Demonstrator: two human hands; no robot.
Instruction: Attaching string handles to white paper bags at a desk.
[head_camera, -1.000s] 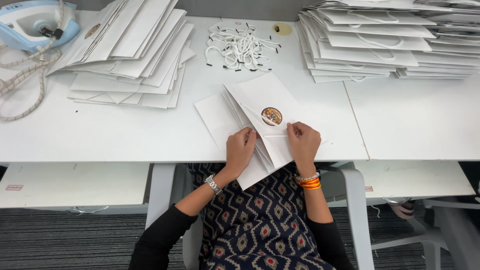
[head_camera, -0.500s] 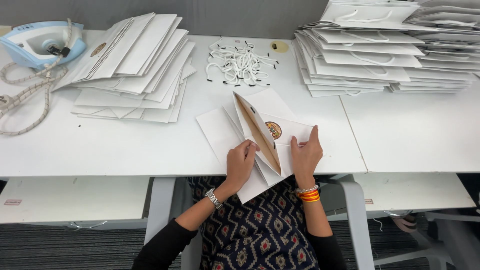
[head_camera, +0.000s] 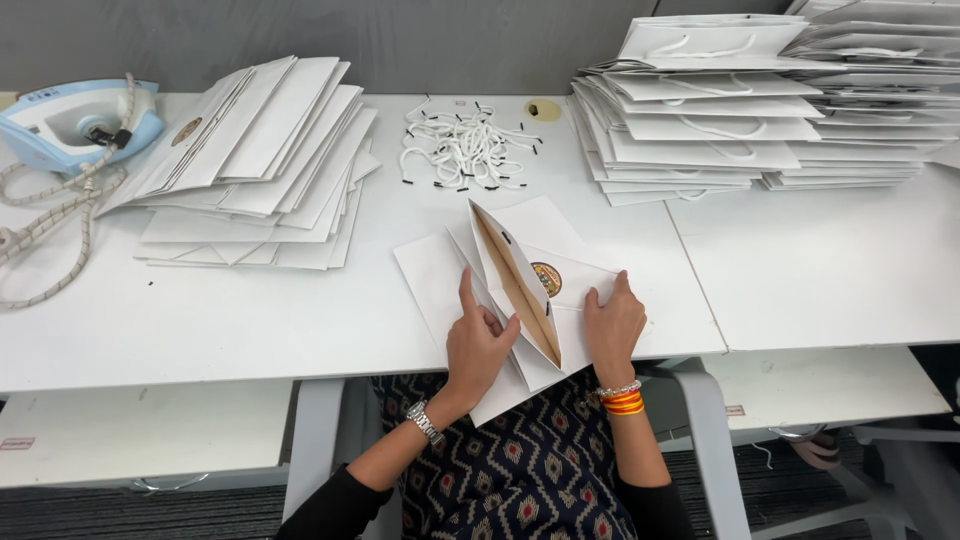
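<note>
A white paper bag (head_camera: 510, 268) with a brown inside lies at the front edge of the white table (head_camera: 230, 320), one side panel lifted and standing up. A round brown sticker shows on its face. My left hand (head_camera: 478, 345) grips the raised panel from the left, index finger stretched along the paper. My right hand (head_camera: 612, 328) presses flat on the bag's right part, fingers together. More flat white sheets lie under the bag.
A fanned pile of flat white bags (head_camera: 255, 165) lies at the left. Tall stacks of bags with cord handles (head_camera: 730, 110) fill the right. Loose white cords (head_camera: 462, 150) lie at the back centre. A pale blue iron (head_camera: 70, 120) with its cable sits far left.
The bag lay flat under both hands a second ago. Its side panel has since been lifted and now stands open, showing the brown inside; my right hand has moved right onto the flat part.
</note>
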